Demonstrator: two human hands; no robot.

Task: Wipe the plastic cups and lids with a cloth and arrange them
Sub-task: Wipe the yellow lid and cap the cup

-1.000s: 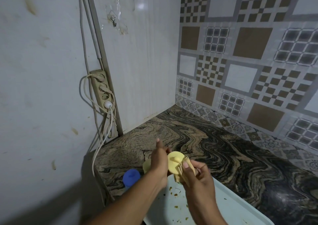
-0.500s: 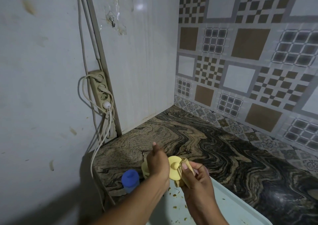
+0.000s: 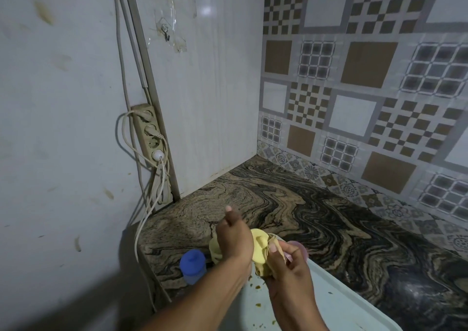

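Bare counter (image 3: 304, 204) runs ahead and right to the tiled wall (image 3: 354, 102), with the blue cup (image 3: 192, 263) at its near-left edge, cords (image 3: 155, 194) hanging beyond, tray (image 3: 342, 305) nearest.

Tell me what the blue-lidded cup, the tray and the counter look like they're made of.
Blue-lidded cup: apparently plastic. The opaque lid is matte with a moulded nub, and the body is paler and translucent.
Tray: pale blue and smooth with a rounded rim. Probably plastic, though enamelled metal isn't ruled out.
Counter: polished stone or a stone-look laminate, with swirling black-and-tan veins and a faint sheen.
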